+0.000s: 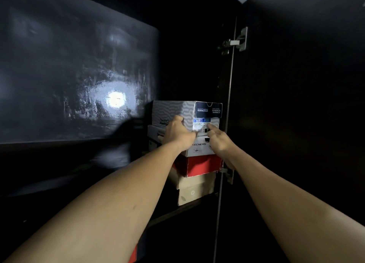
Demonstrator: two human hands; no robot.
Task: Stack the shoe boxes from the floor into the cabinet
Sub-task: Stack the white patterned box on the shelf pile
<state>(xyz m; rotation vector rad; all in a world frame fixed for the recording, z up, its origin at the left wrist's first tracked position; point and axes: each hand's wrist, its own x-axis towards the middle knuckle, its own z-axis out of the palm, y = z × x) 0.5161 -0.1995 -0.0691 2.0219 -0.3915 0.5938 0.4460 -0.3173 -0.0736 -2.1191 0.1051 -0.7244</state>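
Deep inside the dark cabinet (pixel 187 65), a grey wave-patterned cardboard shoe box (pixel 173 109) with a navy lid end sits on top of a stack. Under it lie a white cardboard shoe box (pixel 199 149), then a red cardboard box (pixel 199 166), then a beige cardboard box (pixel 195 191) at the bottom. The left hand (pixel 178 132) grips the top box's near left corner, fingers curled round onto its side. The right hand (pixel 219 140) is relaxed, with straight fingers pressing the printed label on the front end. To the right, the black cabinet door (pixel 296 124) stands open on a metal hinge (pixel 240 40). A glossy dark panel (pixel 79 75) at left reflects a bright light.
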